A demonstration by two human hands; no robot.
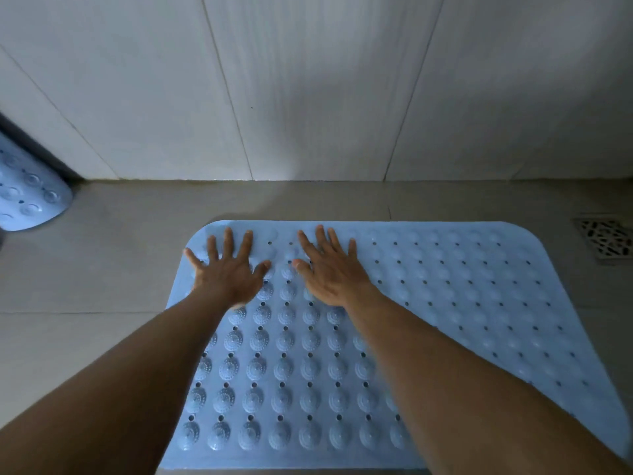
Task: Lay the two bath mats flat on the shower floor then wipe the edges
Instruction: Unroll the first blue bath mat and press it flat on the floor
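Under both palms, blue bath mat point(445, 303) lies flat; left hand point(227, 274) & right hand point(330, 274) splayed open, pressing its far edge, no readable writing.

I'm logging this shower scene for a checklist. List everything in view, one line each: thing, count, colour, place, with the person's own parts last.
bath mat on the floor: one, light blue, lying flat in the middle of the floor, under both hands
second bath mat: one, light blue, at the left edge, only partly in frame, seemingly propped up rather than flat
floor drain: one, metal grate, in the floor at the right edge, beyond the mat's far right corner
shower floor: beige tiles, around the mat
wall: white tiles, behind the floor
left hand: one, fingers spread, palm down near the mat's far left corner
right hand: one, fingers spread, palm down beside the left hand
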